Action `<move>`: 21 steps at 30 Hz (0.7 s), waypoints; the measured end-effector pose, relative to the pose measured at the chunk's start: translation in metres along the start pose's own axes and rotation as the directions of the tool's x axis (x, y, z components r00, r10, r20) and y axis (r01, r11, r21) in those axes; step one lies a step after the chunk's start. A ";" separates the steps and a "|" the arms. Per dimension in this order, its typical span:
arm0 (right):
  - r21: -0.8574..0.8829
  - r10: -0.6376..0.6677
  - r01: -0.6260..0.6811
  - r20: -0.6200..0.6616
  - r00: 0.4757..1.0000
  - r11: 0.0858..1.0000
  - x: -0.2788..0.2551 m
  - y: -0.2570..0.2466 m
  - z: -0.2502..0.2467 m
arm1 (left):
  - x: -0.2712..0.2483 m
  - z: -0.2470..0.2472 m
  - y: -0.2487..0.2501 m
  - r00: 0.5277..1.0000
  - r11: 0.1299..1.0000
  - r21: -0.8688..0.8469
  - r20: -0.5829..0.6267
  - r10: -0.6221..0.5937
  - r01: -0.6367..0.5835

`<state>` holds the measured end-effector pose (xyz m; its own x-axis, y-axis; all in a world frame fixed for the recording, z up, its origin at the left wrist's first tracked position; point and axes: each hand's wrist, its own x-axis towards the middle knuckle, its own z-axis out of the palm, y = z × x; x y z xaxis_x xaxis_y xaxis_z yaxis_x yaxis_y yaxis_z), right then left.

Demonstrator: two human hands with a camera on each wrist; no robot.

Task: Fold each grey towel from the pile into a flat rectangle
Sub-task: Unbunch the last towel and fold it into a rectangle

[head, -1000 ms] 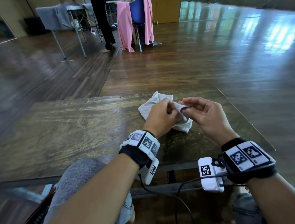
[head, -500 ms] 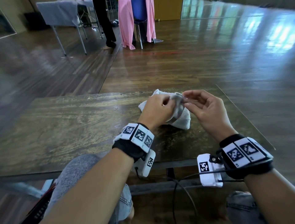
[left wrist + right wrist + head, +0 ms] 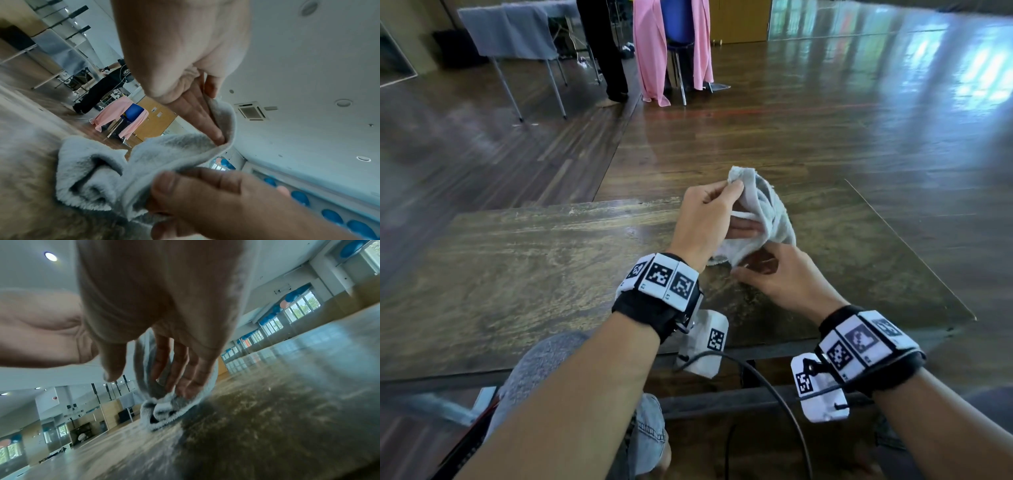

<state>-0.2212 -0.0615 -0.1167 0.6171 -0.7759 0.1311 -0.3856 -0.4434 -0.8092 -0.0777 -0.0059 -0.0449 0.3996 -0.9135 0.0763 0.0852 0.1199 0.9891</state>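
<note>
A small pale grey towel [image 3: 767, 209] is lifted, crumpled, over the far middle of the wooden table [image 3: 517, 274]. My left hand [image 3: 732, 186] pinches its top corner between thumb and fingers and holds it up. Below it, my right hand [image 3: 743, 267] grips the towel's lower end just above the tabletop. In the left wrist view the towel [image 3: 164, 154] sags between my left fingers [image 3: 205, 123] and my right hand [image 3: 205, 194]. The right wrist view shows my fingers [image 3: 180, 369] curled into the towel [image 3: 164, 408], whose bottom fold touches the table. A fuzzy grey cloth [image 3: 534, 370] lies on my lap.
The table's right edge [image 3: 914, 253] runs diagonally close to my right hand. Cables [image 3: 774, 383] hang from the wrist cameras below the near edge. Far back stand a person [image 3: 602, 51], a chair draped in pink cloth [image 3: 650, 51] and a table under grey cloth [image 3: 517, 31].
My left hand has raised a corner of the towel up and away from me. My right hand has dropped to the towel's lower end near the table. The towel has stretched out between them.
</note>
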 end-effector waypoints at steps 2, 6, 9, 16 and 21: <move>-0.042 -0.004 0.002 -0.064 0.998 0.999 0.004 0.005 0.003 | 0.003 -0.004 0.001 0.999 0.998 -0.048 -0.027 0.029 -0.030; 0.183 -0.045 0.080 -0.190 0.981 0.980 0.013 0.003 -0.004 | 0.010 -0.016 0.003 0.993 0.992 -0.110 -0.113 0.045 -0.058; 0.216 -0.108 0.135 -0.131 0.985 0.967 0.014 -0.002 -0.003 | 0.007 -0.015 -0.001 0.999 0.994 -0.105 -0.047 0.022 -0.026; 0.145 -0.090 0.136 -0.286 0.954 0.980 0.019 0.003 -0.010 | 0.004 -0.016 -0.008 0.929 0.789 0.496 0.124 0.348 -0.362; 0.079 -0.242 0.263 -0.214 0.946 0.961 0.018 -0.018 -0.038 | 0.001 -0.016 -0.011 0.887 0.432 0.789 0.296 0.356 -0.437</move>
<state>-0.2292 -0.0845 -0.0774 0.5304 -0.7233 0.4422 -0.1542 -0.5952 -0.7887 -0.0634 -0.0023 -0.0576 0.1143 -0.8823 0.4566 -0.8582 0.1439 0.4928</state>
